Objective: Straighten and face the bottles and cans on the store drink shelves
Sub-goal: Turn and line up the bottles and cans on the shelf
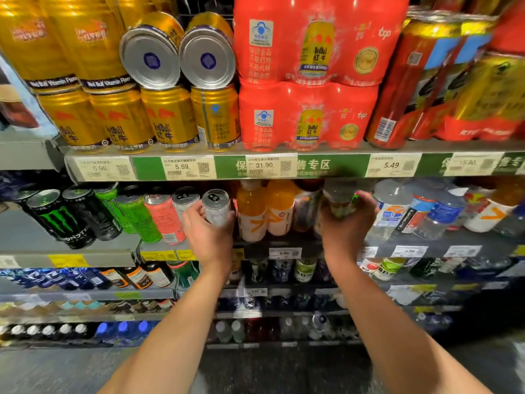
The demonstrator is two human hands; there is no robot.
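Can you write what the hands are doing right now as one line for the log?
left hand: grips silver can | right hand: grips bottle | shelf: second from top | orange bottles: between hands

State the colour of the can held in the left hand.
Silvery white, with a silver top: the can in the left hand, head view.

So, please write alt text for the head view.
A person's left hand grips a silver can and the right hand grips a bottle on a store drink shelf, below gold cans and red multipacks.
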